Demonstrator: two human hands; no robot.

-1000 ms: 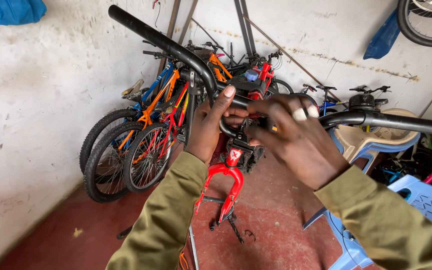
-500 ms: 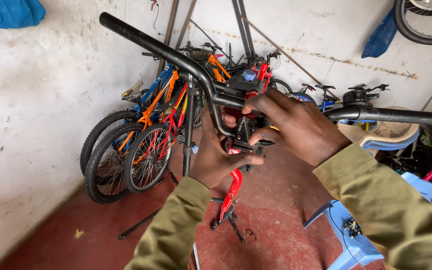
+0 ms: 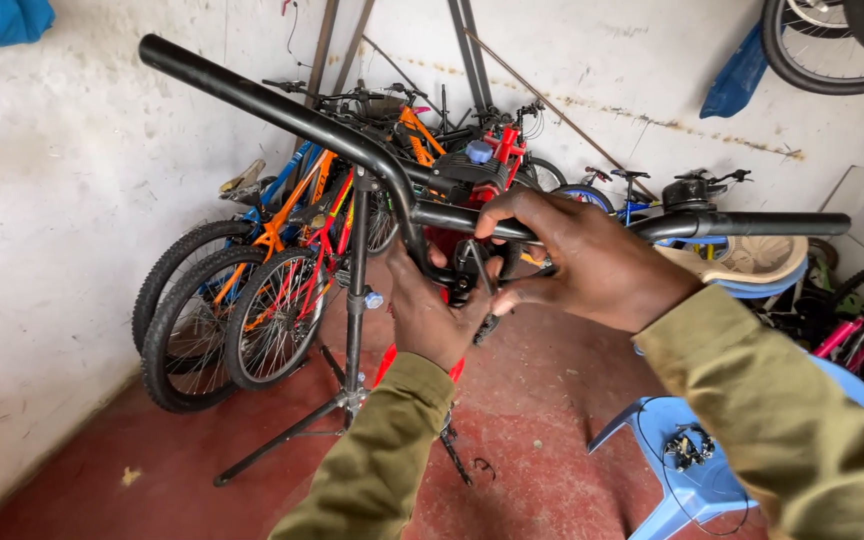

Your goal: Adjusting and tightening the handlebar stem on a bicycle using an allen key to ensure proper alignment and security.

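Note:
A black bicycle handlebar [image 3: 282, 108] runs across the view from upper left to the right grip [image 3: 782, 224]. My right hand [image 3: 582, 260] lies over its middle, fingers curled around the bar and the black stem clamp [image 3: 467, 268]. From below, my left hand [image 3: 432, 315] reaches up and holds the underside of the same clamp. Both sleeves are olive green. A red fork [image 3: 389, 362] shows beneath my left hand, mostly hidden by it.
A black repair stand [image 3: 354, 310] stands on the red floor. Several bicycles [image 3: 272, 280] lean against the white wall at left. A blue plastic chair [image 3: 682, 470] with small parts on it sits at lower right. A wheel [image 3: 832, 50] hangs top right.
My left hand has dropped from the top of the bar to beneath the clamp. My right hand stayed on the middle. The view has shifted so the bar sits lower.

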